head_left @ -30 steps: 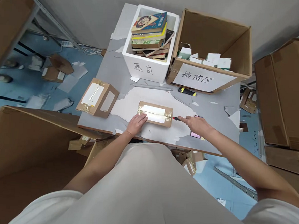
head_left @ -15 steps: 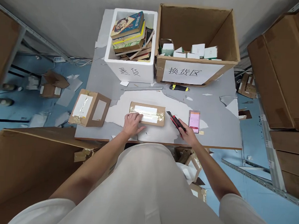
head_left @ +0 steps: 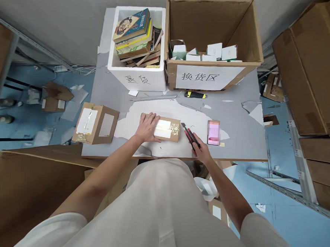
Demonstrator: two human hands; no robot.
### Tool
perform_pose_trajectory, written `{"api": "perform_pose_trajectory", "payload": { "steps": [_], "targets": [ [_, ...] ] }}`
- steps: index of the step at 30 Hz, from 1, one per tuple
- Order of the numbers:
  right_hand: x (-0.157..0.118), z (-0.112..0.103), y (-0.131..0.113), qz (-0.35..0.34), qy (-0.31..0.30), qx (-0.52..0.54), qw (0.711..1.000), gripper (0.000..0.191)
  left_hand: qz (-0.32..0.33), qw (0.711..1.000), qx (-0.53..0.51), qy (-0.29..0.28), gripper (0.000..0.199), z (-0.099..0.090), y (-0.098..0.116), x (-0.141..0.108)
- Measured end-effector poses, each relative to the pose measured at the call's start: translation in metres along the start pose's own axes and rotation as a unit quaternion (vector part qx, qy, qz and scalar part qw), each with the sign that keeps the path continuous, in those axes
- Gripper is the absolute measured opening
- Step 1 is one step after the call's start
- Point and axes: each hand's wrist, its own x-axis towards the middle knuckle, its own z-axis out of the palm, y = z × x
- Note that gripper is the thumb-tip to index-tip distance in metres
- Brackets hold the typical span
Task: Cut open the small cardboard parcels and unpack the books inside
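Observation:
A small taped cardboard box (head_left: 167, 129) with a white label lies on the table in front of me. My left hand (head_left: 148, 128) grips its left end, fingers over the top and thumb along the near side, hiding that end. In my right hand (head_left: 201, 151) is a black and red utility knife (head_left: 190, 136), fingers wrapped round the handle. Its blade points up and left, close to the box's right end. A phone (head_left: 213, 133) with a lit pink screen lies to the right of that hand.
Behind stand a white foam box (head_left: 136, 79) of books and a large carton (head_left: 172, 73) holding small white boxes. A yellow and black cutter (head_left: 196, 95) lies before them. Another taped box (head_left: 96, 123) sits at left, above a big open carton (head_left: 38, 183).
My left hand has moved further over the small box's left end, with its fingers now across the top. The knife has shifted slightly left and down in view.

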Motion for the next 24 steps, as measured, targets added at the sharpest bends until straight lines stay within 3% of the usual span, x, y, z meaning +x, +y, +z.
{"api": "perform_pose_trajectory", "payload": {
  "steps": [3,14,24],
  "targets": [
    [0.001,0.003,0.000,0.012,0.014,0.019,1.000,0.071,0.003,1.000,0.001,0.003,0.113,0.001,0.000,-0.001],
    [0.002,0.006,0.009,0.030,-0.031,0.031,0.999,0.066,-0.012,1.000,-0.025,0.007,0.124,0.004,-0.002,0.000],
    [-0.004,-0.013,0.006,0.026,-0.097,0.014,0.995,0.064,-0.030,1.000,-0.002,0.001,0.115,0.006,-0.001,0.003]
  ]
}}
